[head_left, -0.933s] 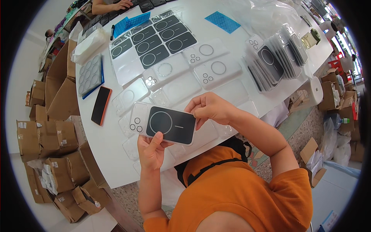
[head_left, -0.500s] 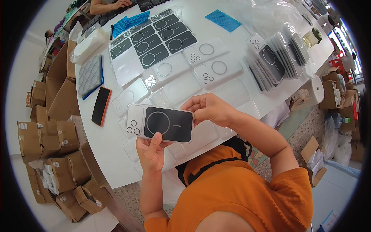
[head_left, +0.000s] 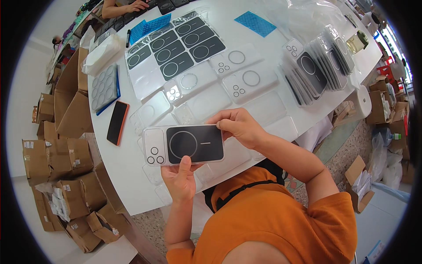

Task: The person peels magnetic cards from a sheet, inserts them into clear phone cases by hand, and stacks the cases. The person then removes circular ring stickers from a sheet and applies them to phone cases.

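A clear phone case [head_left: 154, 140] with a black ring-marked sticker sheet [head_left: 206, 152] on it lies level above the table. My left hand [head_left: 180, 178] grips its lower edge, the thumb on top and the fingers underneath. At its right end, my right hand [head_left: 239, 127] pinches the upper right corner between thumb and fingers. Beneath and beyond are rows of clear cases [head_left: 250, 79] on the table, some with ring outlines. Farther back lies a sheet of black ring-marked stickers [head_left: 178, 66] on white backing. Stacked finished-looking cases [head_left: 312, 70] stand to the right.
On the white table [head_left: 127, 176] lie an orange-edged phone [head_left: 118, 123], a tray of rings [head_left: 104, 88] and blue sheets [head_left: 256, 23]. A plastic bag [head_left: 307, 17] and a jar [head_left: 357, 42] sit at the back right. Cardboard boxes [head_left: 70, 154] pile up left. Another person's hand [head_left: 137, 6] is at the far edge.
The view has shifted slightly. The case, still held by both hands, now lies more level, and my right thumb and fingers are closer together at its corner.
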Tool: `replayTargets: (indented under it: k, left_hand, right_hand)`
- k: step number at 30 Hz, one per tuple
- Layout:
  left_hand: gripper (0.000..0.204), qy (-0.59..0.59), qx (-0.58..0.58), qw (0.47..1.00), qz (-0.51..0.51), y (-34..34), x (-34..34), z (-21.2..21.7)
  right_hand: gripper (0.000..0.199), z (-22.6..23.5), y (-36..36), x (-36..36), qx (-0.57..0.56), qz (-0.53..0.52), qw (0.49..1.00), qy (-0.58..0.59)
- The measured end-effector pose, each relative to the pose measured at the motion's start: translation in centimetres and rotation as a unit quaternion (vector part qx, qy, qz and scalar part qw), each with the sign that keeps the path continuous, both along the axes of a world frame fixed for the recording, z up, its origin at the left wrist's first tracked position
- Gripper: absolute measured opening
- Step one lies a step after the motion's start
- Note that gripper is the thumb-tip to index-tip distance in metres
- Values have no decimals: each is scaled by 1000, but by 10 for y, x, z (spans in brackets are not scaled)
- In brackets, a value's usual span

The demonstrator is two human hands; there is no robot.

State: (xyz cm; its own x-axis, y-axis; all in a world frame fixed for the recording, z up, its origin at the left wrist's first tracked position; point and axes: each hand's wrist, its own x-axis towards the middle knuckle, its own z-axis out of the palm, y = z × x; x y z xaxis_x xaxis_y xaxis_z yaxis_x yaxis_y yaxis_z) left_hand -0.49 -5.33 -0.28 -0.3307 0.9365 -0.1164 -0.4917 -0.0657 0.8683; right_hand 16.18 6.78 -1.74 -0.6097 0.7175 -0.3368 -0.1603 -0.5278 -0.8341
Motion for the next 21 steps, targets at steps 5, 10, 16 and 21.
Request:
replayTargets:
  k: [5,10,16,21]
  left_hand:
    - [36,-13,-17,1000,-7,1,0,-1]
    - [35,-28,-47,998,-17,4,-4,2]
    - [31,-41,-61,997,-8,6,-10,-5]
    - [30,-72,-78,994,-27,8,-8,-5]
  right_hand:
    - [17,0,5,-2,13,-6,999,-40]
    - [20,5,12,8,-18,48,998,-28]
    - [28,11,13,15,-38,106,994,-1]
    - [31,12,13,15,-47,129,990,-33]
